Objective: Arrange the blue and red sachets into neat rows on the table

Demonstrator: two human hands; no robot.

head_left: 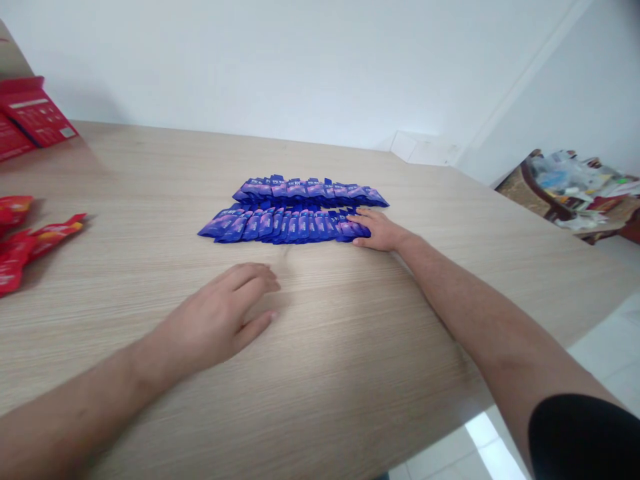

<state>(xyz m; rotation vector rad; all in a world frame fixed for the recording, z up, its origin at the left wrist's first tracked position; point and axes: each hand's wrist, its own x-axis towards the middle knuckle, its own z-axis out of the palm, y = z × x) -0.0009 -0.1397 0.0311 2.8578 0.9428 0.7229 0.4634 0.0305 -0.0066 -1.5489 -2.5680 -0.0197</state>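
Blue foil sachets (295, 212) lay in two overlapping rows, each glossy, pillow-shaped packet shingled against the next, on a wood-grain laminate tabletop (325, 360) with a fine linear texture. The right hand (380, 230) was open, palm down, its fingertips (357, 215) resting on the right end of the nearer row without gripping it. The left hand (215, 317) was also open, its fingers loosely spread on the laminate, apart from the sachets. Crumpled red foil packets (30, 247) lay near the table's left edge, with a red printed cardboard carton (35, 113) beyond them. Past the table on the right, a heap of plastic wrappers (570, 177) filled a patterned brown container (520, 187). A black sleeve (583, 437) covered the right upper arm.
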